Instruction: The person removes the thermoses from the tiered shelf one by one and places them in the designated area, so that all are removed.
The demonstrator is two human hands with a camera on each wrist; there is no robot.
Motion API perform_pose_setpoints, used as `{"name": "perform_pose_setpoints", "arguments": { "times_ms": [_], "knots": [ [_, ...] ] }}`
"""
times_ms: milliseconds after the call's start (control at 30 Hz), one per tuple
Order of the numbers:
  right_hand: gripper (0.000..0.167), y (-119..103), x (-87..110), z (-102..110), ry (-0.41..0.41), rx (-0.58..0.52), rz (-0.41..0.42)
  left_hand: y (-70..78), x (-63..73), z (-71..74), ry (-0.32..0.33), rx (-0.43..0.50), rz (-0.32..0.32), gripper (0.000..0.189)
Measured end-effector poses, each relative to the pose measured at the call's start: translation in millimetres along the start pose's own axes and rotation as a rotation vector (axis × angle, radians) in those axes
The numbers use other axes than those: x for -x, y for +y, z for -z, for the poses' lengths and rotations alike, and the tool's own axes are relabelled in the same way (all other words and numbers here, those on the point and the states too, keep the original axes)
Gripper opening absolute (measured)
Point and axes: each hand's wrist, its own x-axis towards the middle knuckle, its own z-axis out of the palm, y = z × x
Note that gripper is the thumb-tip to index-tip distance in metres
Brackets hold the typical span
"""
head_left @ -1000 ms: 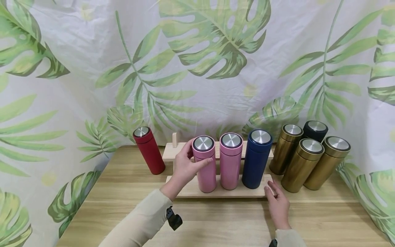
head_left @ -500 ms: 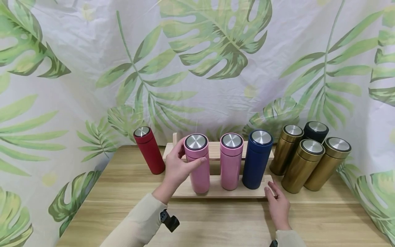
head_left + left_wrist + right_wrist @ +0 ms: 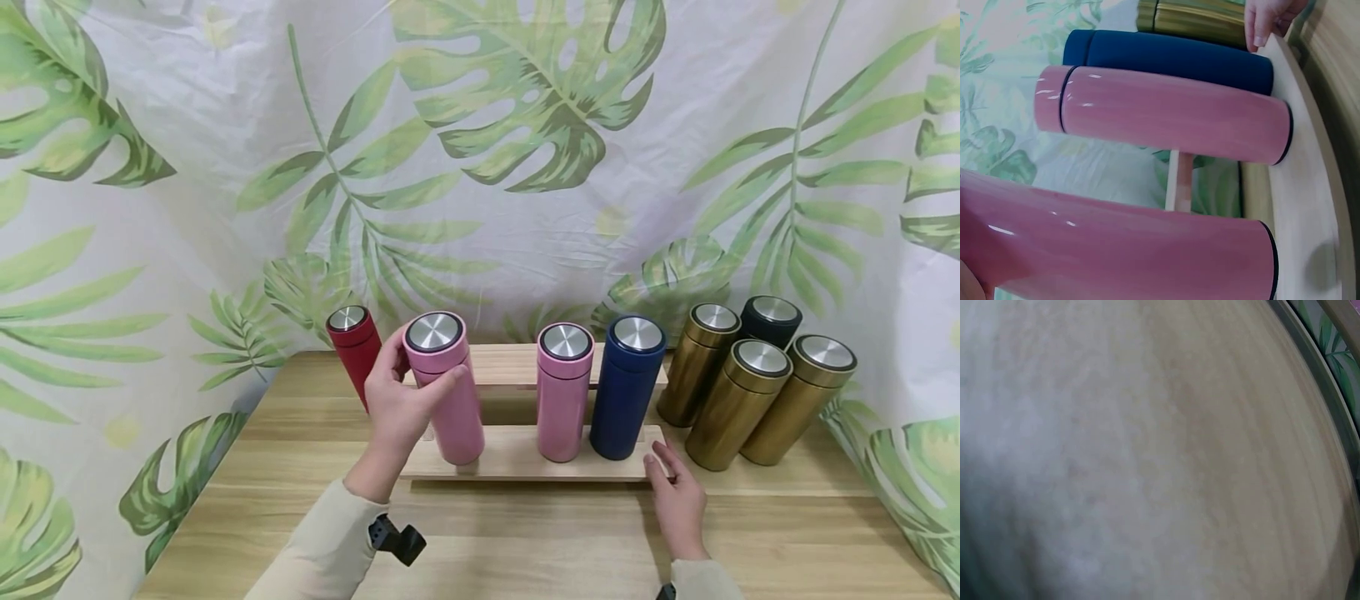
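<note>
In the head view my left hand [image 3: 401,407] grips a pink thermos [image 3: 459,417] by its upper part, fingers behind and thumb across the front. This thermos leans a little, its base over the left part of the lower tier of a wooden rack [image 3: 510,454]; the left wrist view shows a shadow beside the base. A second pink thermos [image 3: 564,408] and a blue thermos [image 3: 626,400] stand upright on the same tier. My right hand [image 3: 678,504] pinches the rack's right front corner with thumb and fingers. The right wrist view shows mostly blurred tabletop [image 3: 1210,456].
A red thermos [image 3: 356,350], partly hidden by my left hand, stands on the table left of the rack. To the right are several gold thermoses [image 3: 735,417] and a dark one [image 3: 768,321]. A leaf-print cloth [image 3: 525,242] hangs behind.
My left hand has carried the gripped pink thermos leftward along the rack, away from the second pink one, and it now overlaps the red thermos. My right hand stays at the rack's corner.
</note>
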Motion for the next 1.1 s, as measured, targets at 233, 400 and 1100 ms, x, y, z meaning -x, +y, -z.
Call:
{"name": "perform_pose_setpoints", "arguments": {
  "times_ms": [233, 400, 1100],
  "knots": [
    [0.042, 1.5, -1.0, -0.6, 0.002, 0.000, -0.009, 2.1, -4.3, 14.1, 0.076, 0.093, -0.007, 0.067],
    [0.041, 1.7, -1.3, -1.0, 0.004, 0.003, -0.013, 3.0, -6.3, 24.6, 0.158, 0.098, -0.014, 0.069],
    [0.041, 1.1, -1.5, -1.5, 0.008, -0.002, -0.013, -13.3, -14.0, 70.0, 0.462, -0.029, 0.048, 0.068]
  ]
}}
